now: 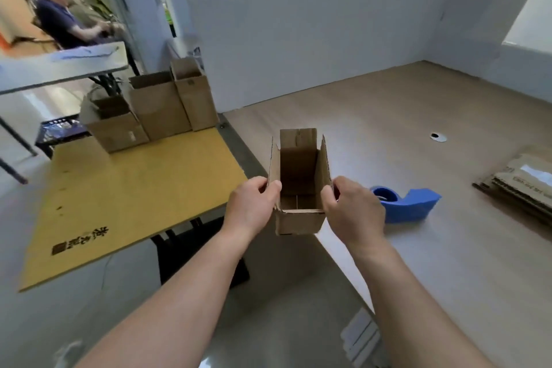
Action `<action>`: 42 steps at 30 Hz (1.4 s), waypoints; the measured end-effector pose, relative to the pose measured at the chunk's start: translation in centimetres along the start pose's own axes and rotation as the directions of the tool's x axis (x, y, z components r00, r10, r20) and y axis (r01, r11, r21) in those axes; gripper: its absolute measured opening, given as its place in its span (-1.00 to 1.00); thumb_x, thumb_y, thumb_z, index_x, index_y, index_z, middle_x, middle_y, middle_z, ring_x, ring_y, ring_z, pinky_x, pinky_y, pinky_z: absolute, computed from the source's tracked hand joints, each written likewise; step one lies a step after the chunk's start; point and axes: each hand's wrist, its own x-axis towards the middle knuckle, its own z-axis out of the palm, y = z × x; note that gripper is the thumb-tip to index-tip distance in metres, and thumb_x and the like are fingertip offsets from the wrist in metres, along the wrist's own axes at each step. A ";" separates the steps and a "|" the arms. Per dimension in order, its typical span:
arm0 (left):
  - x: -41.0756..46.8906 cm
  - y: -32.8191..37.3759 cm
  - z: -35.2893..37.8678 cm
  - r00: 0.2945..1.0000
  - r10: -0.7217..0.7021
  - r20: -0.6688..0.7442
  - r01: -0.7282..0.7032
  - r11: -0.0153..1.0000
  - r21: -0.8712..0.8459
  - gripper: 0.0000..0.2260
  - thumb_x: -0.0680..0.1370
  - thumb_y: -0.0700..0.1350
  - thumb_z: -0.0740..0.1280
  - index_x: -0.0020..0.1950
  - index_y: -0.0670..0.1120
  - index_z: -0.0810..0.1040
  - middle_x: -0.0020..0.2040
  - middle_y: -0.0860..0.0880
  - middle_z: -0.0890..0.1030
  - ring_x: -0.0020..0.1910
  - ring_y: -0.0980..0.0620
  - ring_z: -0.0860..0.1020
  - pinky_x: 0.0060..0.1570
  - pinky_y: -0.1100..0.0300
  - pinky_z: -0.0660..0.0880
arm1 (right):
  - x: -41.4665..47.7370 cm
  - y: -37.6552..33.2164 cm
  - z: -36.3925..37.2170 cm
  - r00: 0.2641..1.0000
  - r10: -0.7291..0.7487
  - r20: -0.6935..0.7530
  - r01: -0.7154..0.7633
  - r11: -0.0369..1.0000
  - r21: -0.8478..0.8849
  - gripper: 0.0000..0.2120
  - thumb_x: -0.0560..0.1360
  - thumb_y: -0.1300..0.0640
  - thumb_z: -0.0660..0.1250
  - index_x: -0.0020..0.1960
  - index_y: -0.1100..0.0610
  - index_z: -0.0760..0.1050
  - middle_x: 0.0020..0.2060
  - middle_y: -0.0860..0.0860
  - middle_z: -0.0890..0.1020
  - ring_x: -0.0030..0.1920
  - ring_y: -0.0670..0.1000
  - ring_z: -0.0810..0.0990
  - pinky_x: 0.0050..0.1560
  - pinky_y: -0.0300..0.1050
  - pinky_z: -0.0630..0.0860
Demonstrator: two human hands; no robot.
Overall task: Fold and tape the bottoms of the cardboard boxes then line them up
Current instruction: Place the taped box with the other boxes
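Between two tables, above gap, small open brown cardboard box [300, 185] held upright, side walls pinched by left hand [252, 207] and right hand [354, 212]. Bottom flaps seen folded inside; taping cannot be told. Judged step: carrying to line-up. Next move: box set beside three brown boxes [149, 110] on far-left yellow board [128, 197]. Blue tape dispenser [407, 203] and flat cardboard stack [519, 185] rest right on pale wooden table [388, 116]; white partition [313, 45] stands behind.

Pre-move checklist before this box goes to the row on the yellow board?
1. Both hands hold the box: left hand and right hand each grip a side wall of the held box. Ok.
2. Bottom flaps closed: ok.
3. Bottom taped: cannot tell.
4. Free spot on the yellow board in front of the row of boxes: ok.
5. Tape dispenser out of the path, right of the hands: ok.
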 end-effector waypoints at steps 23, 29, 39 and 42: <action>8.7 -20.8 -25.7 0.882 -0.288 -0.372 0.292 0.955 -0.046 -0.67 0.58 0.02 0.20 -0.30 -0.15 0.43 -0.34 -0.14 0.51 -0.17 -0.21 0.59 -0.29 0.12 0.36 | 4.9 -29.9 20.6 0.826 -0.427 0.368 0.427 0.900 0.086 -0.67 0.63 -0.06 0.05 0.02 0.07 0.53 -0.14 -0.04 0.53 -0.18 -0.02 0.50 -0.14 -0.10 0.50; 11.7 -23.3 -30.2 0.806 -0.337 -0.486 0.383 0.924 -0.007 -0.66 0.59 0.05 0.18 -0.35 -0.06 0.36 -0.31 -0.09 0.52 -0.17 -0.15 0.60 -0.27 0.13 0.40 | 7.6 -35.4 25.0 0.738 -0.525 0.423 0.491 0.849 0.197 -0.66 0.63 -0.01 0.03 0.10 0.10 0.53 -0.11 -0.02 0.44 -0.15 0.03 0.43 -0.17 -0.12 0.36; 18.4 -30.5 -39.0 0.741 -0.386 -0.549 0.461 0.888 -0.002 -0.64 0.60 0.01 0.18 -0.38 -0.06 0.28 -0.33 -0.11 0.49 -0.17 -0.19 0.58 -0.29 0.12 0.35 | 10.7 -46.6 32.8 0.705 -0.599 0.380 0.565 0.798 0.210 -0.83 0.60 -0.03 0.17 0.07 0.06 0.37 -0.13 -0.03 0.54 -0.16 0.01 0.52 -0.12 -0.04 0.52; 21.5 -32.4 -42.4 0.761 -0.386 -0.521 0.458 0.889 0.010 -0.65 0.60 0.00 0.17 -0.36 -0.08 0.29 -0.32 -0.13 0.50 -0.17 -0.18 0.58 -0.27 0.10 0.40 | 12.2 -50.8 35.2 0.713 -0.618 0.330 0.608 0.780 0.147 -0.83 0.61 -0.02 0.17 0.05 0.08 0.38 -0.16 -0.04 0.53 -0.18 0.00 0.52 -0.20 -0.11 0.47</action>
